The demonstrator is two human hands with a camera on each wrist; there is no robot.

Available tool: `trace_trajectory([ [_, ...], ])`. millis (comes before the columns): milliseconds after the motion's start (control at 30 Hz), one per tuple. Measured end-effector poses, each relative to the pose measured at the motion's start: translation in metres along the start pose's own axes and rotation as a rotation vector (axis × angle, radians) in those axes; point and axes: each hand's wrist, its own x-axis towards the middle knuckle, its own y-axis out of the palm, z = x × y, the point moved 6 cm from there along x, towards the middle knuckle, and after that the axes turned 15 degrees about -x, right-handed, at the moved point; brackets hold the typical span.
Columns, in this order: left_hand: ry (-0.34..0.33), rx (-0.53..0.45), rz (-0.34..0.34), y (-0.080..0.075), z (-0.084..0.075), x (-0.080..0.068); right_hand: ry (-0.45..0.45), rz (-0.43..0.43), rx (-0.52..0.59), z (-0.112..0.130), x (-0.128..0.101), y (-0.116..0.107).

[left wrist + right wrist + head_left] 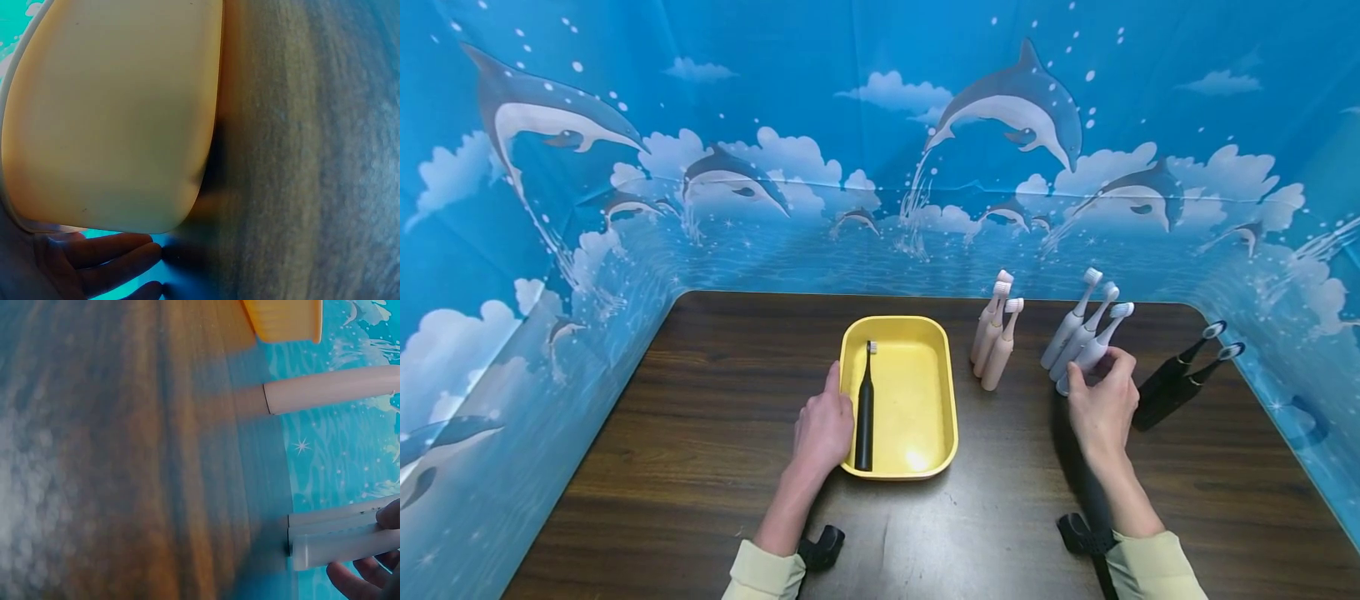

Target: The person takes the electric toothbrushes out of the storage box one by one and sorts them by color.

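Note:
My left hand (824, 421) holds the yellow tray (953, 408) by its left side. The left wrist view shows several fingers beyond the tray wall (112, 125); the thumb is not clearly seen there. A black electric toothbrush (865, 408) lies lengthwise along the left inside of the tray, bristles at the far end. To the right, my right hand (1105, 404) pinches the nearest white electric toothbrush (1092, 353) by its handle. Its base (302, 552) sits in front of the other white handles in the right wrist view. Two more white toothbrushes (1063, 337) stand close beside it.
Three pink toothbrushes (997, 358) stand between the tray and the white ones. Two black toothbrushes (1172, 387) stand right of my right hand. A dolphin-print curtain (880, 167) encloses the dark wooden table (700, 433) at the back and sides.

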Motion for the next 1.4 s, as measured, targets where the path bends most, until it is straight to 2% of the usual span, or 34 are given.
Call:
trace_trajectory([
  [367,0.006,0.011,-0.012,-0.002,0.001,0.000,0.011,0.067,-0.010,0.002,0.003,0.005],
  [700,0.007,0.017,-0.012,-0.003,0.000,0.000,0.031,0.051,-0.034,0.005,0.003,0.001],
  [767,0.008,0.018,-0.010,-0.003,0.000,0.001,0.039,-0.016,-0.029,0.006,0.001,-0.005],
  [867,0.010,0.020,-0.007,-0.002,0.000,0.000,-0.001,-0.213,0.009,0.011,-0.004,-0.022],
  [933,0.010,0.020,-0.007,-0.002,0.000,0.000,-0.072,-0.366,0.060,0.022,-0.010,-0.034],
  [1000,0.016,0.019,-0.008,-0.001,-0.001,0.000,-0.161,-0.483,0.111,0.039,-0.019,-0.042],
  [1033,0.017,0.019,-0.011,-0.001,-0.001,0.000,-0.204,-0.515,0.144,0.049,-0.024,-0.043],
  [1100,0.019,0.018,-0.014,-0.001,-0.001,0.000,-0.295,-0.519,0.200,0.072,-0.034,-0.042],
  [1167,0.020,0.016,-0.014,-0.001,-0.002,0.000,-0.375,-0.452,0.241,0.095,-0.045,-0.035],
  [1233,0.017,0.016,-0.013,-0.001,-0.002,0.000,-0.442,-0.311,0.292,0.117,-0.056,-0.023],
  [1333,0.018,0.018,-0.009,-0.001,-0.002,0.000,-0.467,0.026,0.353,0.145,-0.067,0.007],
  [1400,0.015,0.020,-0.008,-0.001,-0.002,0.000,-0.411,0.277,0.405,0.159,-0.073,0.030],
])
